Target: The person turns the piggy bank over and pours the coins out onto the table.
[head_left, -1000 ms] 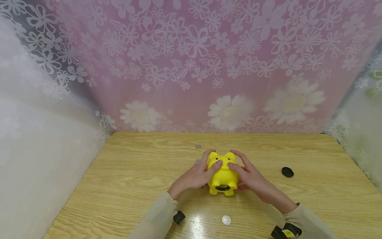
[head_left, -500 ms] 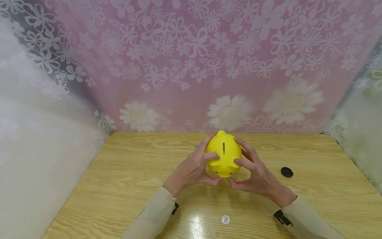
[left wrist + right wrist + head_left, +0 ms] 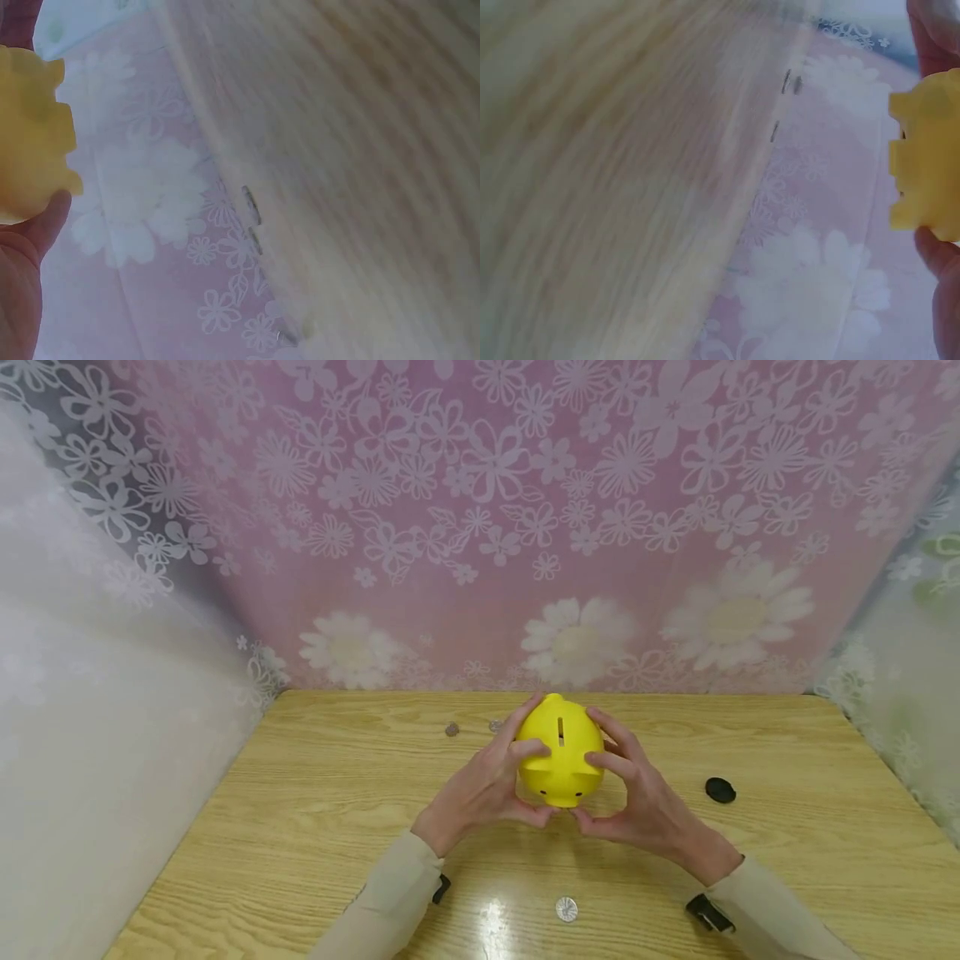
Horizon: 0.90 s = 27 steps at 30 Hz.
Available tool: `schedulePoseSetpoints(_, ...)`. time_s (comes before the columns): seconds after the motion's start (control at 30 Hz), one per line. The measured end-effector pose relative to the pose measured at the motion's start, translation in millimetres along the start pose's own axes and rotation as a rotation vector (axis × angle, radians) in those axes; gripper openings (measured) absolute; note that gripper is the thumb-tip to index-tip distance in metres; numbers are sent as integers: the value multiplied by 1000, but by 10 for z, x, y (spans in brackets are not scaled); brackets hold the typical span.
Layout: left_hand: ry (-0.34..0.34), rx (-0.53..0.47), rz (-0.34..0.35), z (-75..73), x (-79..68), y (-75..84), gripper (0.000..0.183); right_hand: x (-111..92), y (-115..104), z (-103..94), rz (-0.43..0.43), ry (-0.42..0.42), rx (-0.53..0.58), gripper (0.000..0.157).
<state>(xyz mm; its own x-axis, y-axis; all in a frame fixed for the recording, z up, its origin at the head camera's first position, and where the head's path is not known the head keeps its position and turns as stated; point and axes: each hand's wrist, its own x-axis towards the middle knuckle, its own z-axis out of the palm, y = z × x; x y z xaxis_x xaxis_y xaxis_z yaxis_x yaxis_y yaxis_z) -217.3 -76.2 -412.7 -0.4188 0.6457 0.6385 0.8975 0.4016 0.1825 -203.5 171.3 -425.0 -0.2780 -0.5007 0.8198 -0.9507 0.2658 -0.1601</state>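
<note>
A yellow piggy bank (image 3: 560, 756) is held between both hands above the table, its slotted back uppermost and its snout towards me. My left hand (image 3: 480, 789) grips its left side, fingers along the flank and thumb near the snout. On the opposite side my right hand (image 3: 648, 797) holds it in much the same way. Both wrist views show the piggy bank (image 3: 30, 139) raised off the table with its stubby legs (image 3: 898, 157) pointing down. Its underside is hidden in the head view. Beyond the left hand lie two coins, one brownish (image 3: 452, 729) and one silvery (image 3: 496, 725).
A silver coin (image 3: 566, 909) lies near the front of the wooden table (image 3: 315, 827). To the right sits a round black cap (image 3: 721, 790). Floral curtains (image 3: 442, 635) stand behind the table and along both sides.
The piggy bank has turned from belly facing me to slotted back uppermost, lifting slightly, with both hands still on it. A brownish coin now shows at the back left.
</note>
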Motion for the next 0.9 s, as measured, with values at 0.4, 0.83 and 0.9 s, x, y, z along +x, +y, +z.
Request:
schedulePoseSetpoints(0.4,-157,-418,-718,94,-9,173,69,100,-247,0,926,-157,264,73)
schedulePoseSetpoints(0.83,-343,-552,-1011,162,22,174,87,173,-224,-55,1436,-362,587,73)
schedulePoseSetpoints(0.9,-353,-574,-1044,159,26,184,89,171,-217,-68,1443,-383,624,74)
